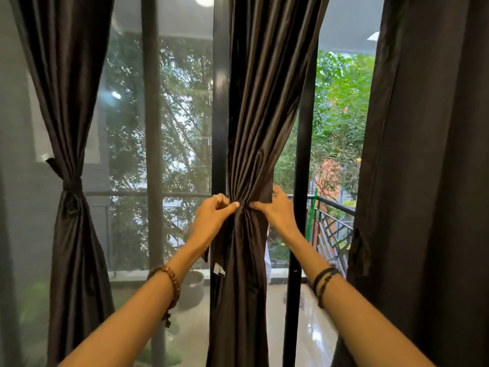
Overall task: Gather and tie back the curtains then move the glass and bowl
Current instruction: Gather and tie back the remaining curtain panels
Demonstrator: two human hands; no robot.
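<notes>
A dark brown middle curtain (254, 107) hangs in front of the black window frame, bunched at waist height. My left hand (211, 215) pinches the gathered folds from the left. My right hand (275, 210) grips a dark tie-back band (264, 193) that wraps the bunch from the right. The left curtain (70, 128) hangs tied at its middle with a band (72, 186). The right curtain (428, 154) hangs loose and wide. No glass or bowl shows.
Black frame posts (304, 154) stand beside the middle curtain. Beyond the glass lie a balcony railing (333, 205), a grey pot (191, 287) and glossy floor tiles (312, 327). Trees fill the view outside.
</notes>
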